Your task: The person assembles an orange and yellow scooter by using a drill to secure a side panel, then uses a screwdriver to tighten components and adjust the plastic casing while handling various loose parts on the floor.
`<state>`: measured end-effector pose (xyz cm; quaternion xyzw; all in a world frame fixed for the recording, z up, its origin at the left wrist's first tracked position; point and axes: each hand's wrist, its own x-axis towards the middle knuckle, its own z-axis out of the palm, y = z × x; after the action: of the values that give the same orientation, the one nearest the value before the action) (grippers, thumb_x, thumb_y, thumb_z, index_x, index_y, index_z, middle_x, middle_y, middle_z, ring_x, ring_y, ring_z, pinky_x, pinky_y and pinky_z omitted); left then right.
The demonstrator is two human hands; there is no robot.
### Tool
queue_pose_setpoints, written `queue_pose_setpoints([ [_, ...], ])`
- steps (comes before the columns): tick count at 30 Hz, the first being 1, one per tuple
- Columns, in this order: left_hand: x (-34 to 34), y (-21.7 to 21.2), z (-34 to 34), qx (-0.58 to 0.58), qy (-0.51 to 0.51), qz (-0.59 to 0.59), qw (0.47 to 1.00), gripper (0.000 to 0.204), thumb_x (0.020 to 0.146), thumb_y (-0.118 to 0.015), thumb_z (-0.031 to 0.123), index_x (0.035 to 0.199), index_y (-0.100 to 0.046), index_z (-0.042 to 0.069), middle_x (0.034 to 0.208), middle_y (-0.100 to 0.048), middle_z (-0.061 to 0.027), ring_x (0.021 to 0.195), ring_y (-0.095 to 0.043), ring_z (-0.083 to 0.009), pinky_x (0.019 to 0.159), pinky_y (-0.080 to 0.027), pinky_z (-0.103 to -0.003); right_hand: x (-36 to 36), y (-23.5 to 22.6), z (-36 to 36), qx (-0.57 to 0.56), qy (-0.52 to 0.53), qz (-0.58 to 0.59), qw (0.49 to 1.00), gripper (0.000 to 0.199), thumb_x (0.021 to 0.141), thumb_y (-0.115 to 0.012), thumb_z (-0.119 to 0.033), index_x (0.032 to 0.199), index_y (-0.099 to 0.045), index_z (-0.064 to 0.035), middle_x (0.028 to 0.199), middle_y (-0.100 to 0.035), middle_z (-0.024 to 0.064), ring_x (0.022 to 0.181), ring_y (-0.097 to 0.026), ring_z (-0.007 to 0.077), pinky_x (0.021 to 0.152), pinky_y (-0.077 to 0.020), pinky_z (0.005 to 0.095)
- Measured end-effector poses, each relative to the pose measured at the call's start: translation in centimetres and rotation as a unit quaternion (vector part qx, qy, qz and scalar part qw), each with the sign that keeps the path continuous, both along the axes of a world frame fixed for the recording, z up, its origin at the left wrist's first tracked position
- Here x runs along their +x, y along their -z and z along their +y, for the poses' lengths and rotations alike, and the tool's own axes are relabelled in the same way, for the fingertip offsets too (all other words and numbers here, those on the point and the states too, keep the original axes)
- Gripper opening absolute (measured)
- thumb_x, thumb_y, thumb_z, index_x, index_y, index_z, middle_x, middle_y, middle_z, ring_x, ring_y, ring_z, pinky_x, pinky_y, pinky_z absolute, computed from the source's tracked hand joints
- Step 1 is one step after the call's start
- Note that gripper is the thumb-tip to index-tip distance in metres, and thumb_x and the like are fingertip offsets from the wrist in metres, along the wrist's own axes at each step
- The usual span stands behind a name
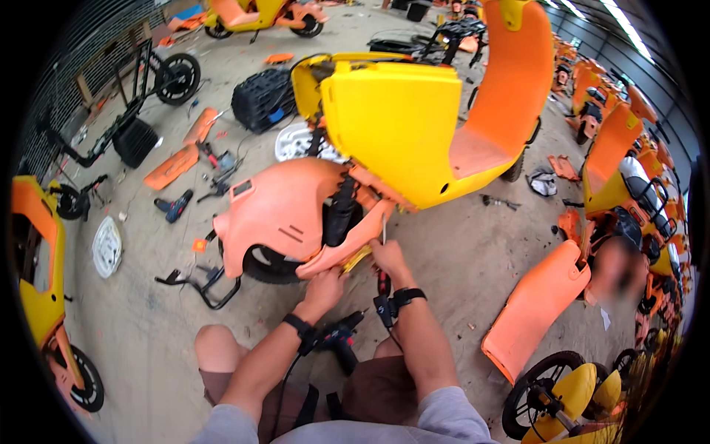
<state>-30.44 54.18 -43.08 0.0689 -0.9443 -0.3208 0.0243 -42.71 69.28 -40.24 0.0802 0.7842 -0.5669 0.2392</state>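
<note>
In front of me stands a scooter with a yellow body (392, 118) and an orange rear fender (277, 196) over its black wheel (270, 266). My left hand (324, 290) is closed at the lower edge of the orange side cover (347, 248), its fingertips on a small yellow part (358, 261). My right hand (390, 259) is wrapped around a screwdriver (383, 283); its red and black handle shows below the hand, and a metal shaft points up toward the cover. What the tip meets is too small to tell. A cordless drill (342, 340) lies below my wrists.
Left on the floor are another drill (174, 206), orange panels (171, 166) and a white tray of small parts (107, 248). A large orange panel (536, 311) lies to the right. Behind it are a person (617, 270) and rows of scooters. A black frame (137, 118) stands far left.
</note>
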Motion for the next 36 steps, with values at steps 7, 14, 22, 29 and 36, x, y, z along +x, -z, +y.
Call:
queue_pose_setpoints([
  [7, -0.2, -1.2, 0.6, -0.002, 0.018, -0.034, 0.999, 0.030, 0.093, -0.057, 0.028, 0.102, -0.062, 0.000, 0.090, -0.066, -0.0253, 0.088, -0.065, -0.0408, 0.076, -0.051, -0.051, 0.1, 0.5, 0.3, 0.001, 0.005, -0.010, 1.000, 0.039, 0.090, -0.050, -0.025, 0.092, -0.061, 0.0122, 0.068, -0.066, 0.0170, 0.044, -0.061, 0.0253, 0.040, -0.0505, 0.0378],
  [14, -0.5, -0.1, -0.5, 0.067, 0.041, 0.025, 0.997, 0.034, 0.093, -0.059, 0.030, 0.107, -0.065, -0.001, 0.092, -0.067, -0.0231, 0.088, -0.065, -0.0392, 0.078, -0.052, -0.048, -0.9, -0.1, 0.2, 0.051, -0.019, -0.016, 0.998, 0.042, 0.088, -0.050, -0.029, 0.084, -0.061, 0.0117, 0.066, -0.064, 0.0167, 0.043, -0.058, 0.0231, 0.041, -0.0517, 0.0382],
  [22, -1.4, -1.8, -1.6, 0.074, 0.085, -0.048, 0.992, 0.038, 0.091, -0.061, 0.035, 0.098, -0.070, -0.001, 0.081, -0.067, -0.0236, 0.078, -0.066, -0.0390, 0.074, -0.051, -0.046, -0.4, -0.2, 0.3, 0.048, -0.043, -0.031, 0.997, 0.040, 0.092, -0.047, -0.031, 0.091, -0.059, 0.0062, 0.068, -0.062, 0.0122, 0.046, -0.053, 0.0178, 0.043, -0.0507, 0.0368],
  [29, -0.7, 0.7, 1.1, 0.104, 0.019, 0.018, 0.994, 0.038, 0.093, -0.057, 0.031, 0.095, -0.068, -0.005, 0.082, -0.065, -0.0283, 0.080, -0.064, -0.0431, 0.074, -0.050, -0.051, -0.4, -1.9, 0.7, -0.018, -0.070, -0.075, 0.995, 0.039, 0.093, -0.048, -0.034, 0.100, -0.059, 0.0032, 0.072, -0.061, 0.0109, 0.045, -0.048, 0.0149, 0.044, -0.0460, 0.0323],
  [36, -1.0, -0.7, 2.4, 0.156, -0.034, -0.064, 0.985, 0.041, 0.097, -0.052, 0.036, 0.098, -0.065, -0.004, 0.081, -0.065, -0.0269, 0.079, -0.063, -0.0458, 0.072, -0.050, -0.051, 1.0, -3.4, 4.4, -0.115, -0.031, -0.121, 0.985, 0.039, 0.096, -0.052, -0.037, 0.110, -0.063, -0.0019, 0.067, -0.050, 0.0013, 0.042, -0.040, 0.0099, 0.040, -0.0361, 0.0275],
])
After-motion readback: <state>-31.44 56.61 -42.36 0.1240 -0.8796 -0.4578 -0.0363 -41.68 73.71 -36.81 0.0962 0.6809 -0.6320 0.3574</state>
